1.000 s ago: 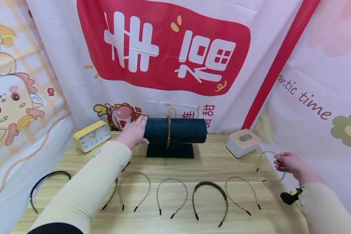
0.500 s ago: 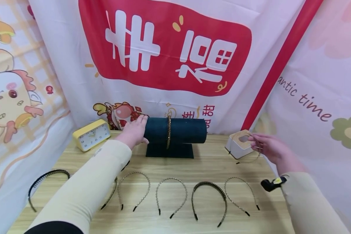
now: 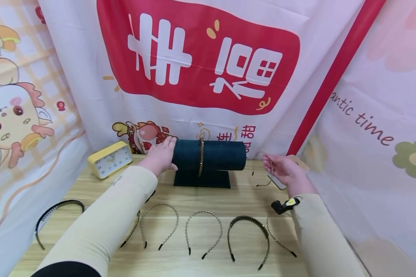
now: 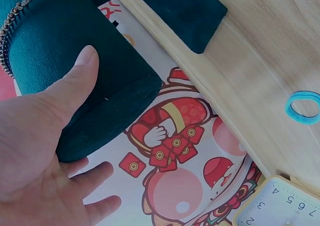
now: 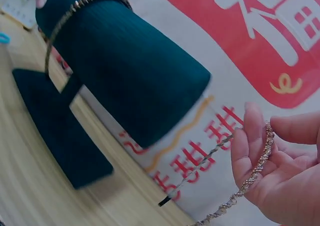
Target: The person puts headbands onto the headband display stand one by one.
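Note:
A dark teal velvet roll display stand point(image 3: 225, 154) stands at the back of the table, one gold beaded headband point(image 3: 201, 154) looped around its roll. My left hand point(image 3: 159, 156) holds the roll's left end. In the left wrist view its thumb point(image 4: 82, 78) lies on the velvet and the other fingers reach past the far side. My right hand point(image 3: 284, 169) pinches a thin twisted gold headband point(image 5: 255, 176) near the top of its curve. That headband hangs just off the roll's right end, its black tip point(image 5: 164, 201) pointing down, apart from the velvet.
Several headbands lie in a row along the front, including a dark toothed one point(image 3: 248, 218) and a black one point(image 3: 55, 206) at far left. A yellow clock point(image 3: 111, 161) stands left; a tissue box point(image 3: 299, 162) is partly behind my right hand. A turquoise ring point(image 4: 295, 117) lies near the clock.
My right hand has carried the thin headband from the table's right side leftward and up, past the tissue box, to the roll's right end. The left hand stays on the roll.

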Available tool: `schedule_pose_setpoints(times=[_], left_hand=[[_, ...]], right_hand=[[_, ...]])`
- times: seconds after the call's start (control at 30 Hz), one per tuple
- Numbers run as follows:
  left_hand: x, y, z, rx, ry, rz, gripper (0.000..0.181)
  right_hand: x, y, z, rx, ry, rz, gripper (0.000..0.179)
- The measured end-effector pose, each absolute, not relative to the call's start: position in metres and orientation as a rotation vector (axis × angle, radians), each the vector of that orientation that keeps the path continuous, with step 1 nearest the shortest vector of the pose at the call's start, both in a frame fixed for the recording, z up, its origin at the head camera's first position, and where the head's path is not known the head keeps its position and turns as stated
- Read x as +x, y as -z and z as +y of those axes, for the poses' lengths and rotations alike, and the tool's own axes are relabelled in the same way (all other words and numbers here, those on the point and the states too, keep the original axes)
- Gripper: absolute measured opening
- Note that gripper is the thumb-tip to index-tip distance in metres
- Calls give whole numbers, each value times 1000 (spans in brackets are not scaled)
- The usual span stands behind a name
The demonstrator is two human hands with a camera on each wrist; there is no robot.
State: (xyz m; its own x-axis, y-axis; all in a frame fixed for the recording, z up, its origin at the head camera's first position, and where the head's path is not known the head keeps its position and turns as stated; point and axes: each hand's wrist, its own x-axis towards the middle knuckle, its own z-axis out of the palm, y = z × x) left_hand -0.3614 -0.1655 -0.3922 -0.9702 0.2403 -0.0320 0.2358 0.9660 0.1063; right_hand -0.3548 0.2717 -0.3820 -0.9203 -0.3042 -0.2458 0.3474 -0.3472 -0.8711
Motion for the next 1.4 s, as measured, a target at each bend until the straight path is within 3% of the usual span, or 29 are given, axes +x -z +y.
schedule_pose_setpoints(times=[0.7, 1.07, 1.4], left_hand=[[-366, 396, -166, 372, -153, 3077, 115], [-361, 393, -164, 349, -176, 3072, 112], [-360, 390, -164, 358, -181, 3075, 112]], right_hand=[[-372, 369, 211, 296, 2486, 1545, 17], [-381, 364, 177, 330, 2512, 1618, 29], [-391, 372, 150, 306, 2501, 1703, 16]])
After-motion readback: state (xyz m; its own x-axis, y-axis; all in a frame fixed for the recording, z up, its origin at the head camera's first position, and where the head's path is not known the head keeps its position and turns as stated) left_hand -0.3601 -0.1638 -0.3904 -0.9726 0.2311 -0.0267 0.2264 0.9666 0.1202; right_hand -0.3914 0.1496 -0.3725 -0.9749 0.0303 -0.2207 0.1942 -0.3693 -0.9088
